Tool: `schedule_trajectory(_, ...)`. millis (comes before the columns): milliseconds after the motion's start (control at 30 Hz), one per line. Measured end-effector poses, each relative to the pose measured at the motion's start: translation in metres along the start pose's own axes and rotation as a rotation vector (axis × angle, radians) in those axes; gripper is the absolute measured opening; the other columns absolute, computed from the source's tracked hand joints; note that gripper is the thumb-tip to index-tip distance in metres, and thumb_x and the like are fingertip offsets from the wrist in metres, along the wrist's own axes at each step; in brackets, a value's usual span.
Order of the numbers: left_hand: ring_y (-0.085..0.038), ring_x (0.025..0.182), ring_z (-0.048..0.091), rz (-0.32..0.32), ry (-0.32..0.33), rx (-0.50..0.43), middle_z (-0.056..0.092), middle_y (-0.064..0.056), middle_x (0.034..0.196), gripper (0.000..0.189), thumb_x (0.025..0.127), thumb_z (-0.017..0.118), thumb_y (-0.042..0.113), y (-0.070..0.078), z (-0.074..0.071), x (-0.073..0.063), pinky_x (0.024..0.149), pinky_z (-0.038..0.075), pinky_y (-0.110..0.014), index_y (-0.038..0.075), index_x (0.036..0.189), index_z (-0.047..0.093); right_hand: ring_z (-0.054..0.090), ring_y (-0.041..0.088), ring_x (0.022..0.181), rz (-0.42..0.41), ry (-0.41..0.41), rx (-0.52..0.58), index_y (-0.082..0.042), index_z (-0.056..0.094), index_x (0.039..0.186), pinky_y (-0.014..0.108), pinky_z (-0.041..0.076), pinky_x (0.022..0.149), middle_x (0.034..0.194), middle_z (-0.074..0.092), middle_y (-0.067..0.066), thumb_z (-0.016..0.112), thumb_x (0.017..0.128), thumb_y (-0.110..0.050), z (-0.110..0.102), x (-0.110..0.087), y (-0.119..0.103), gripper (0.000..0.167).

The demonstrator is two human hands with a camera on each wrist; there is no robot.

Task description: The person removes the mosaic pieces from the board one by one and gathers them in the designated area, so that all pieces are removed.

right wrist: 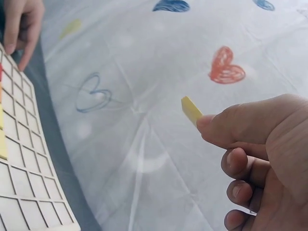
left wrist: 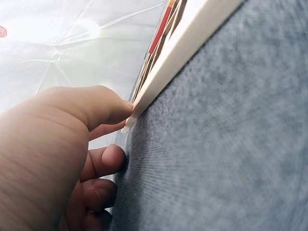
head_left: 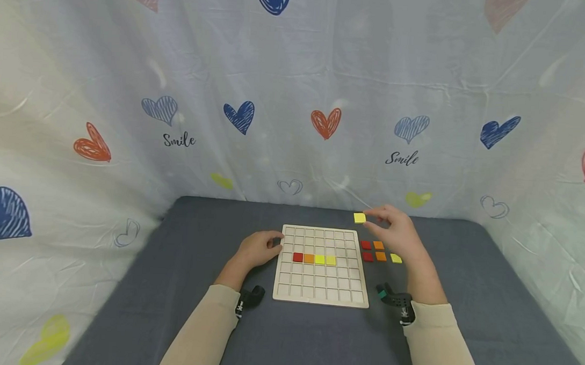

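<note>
A pale wooden grid board (head_left: 321, 296) lies on the table. One row of it holds a red tile (head_left: 298, 257), an orange tile (head_left: 309, 258) and two yellow tiles (head_left: 320, 259). My left hand (head_left: 258, 249) rests at the board's left side, thumb and index fingertips against the edge; its other fingers bend loosely in the left wrist view. Above the board's far right corner, my right hand (head_left: 392, 229) pinches a yellow square tile (right wrist: 191, 109) between thumb and forefinger, lifted off the table, with the tile jutting out past the fingertips.
Right of the board lie loose tiles: two red tiles (head_left: 368, 257), two orange tiles (head_left: 381, 256) and a yellow tile (head_left: 395, 258). A dark grey cloth covers the table (head_left: 213, 222). Behind it hangs a white curtain (head_left: 284, 150) printed with hearts.
</note>
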State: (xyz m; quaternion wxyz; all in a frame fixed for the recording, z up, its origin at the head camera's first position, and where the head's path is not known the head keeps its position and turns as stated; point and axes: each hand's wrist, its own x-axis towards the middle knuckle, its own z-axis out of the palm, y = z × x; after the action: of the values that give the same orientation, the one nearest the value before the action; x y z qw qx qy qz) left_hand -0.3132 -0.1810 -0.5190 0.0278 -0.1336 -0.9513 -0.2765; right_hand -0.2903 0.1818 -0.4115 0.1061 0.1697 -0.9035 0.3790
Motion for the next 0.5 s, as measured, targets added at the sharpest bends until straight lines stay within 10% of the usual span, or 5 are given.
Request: schedule_trajectory(500,-0.014,0.056,0.046,-0.01,-0.002,0.001,0.054,0.004,0.066,0.037,0.099,0.07,0.03,0.001,0.0,0.0,0.056,0.035,-0.032,0.018,0.134,0.07,0.04,0.022,0.073,0.038,0.09,-0.006,-0.004,0.071,0.13,0.034,0.036,0.061,0.102,0.056,0.008,0.07,0.1,-0.02,-0.035,-0.009,0.028,0.033)
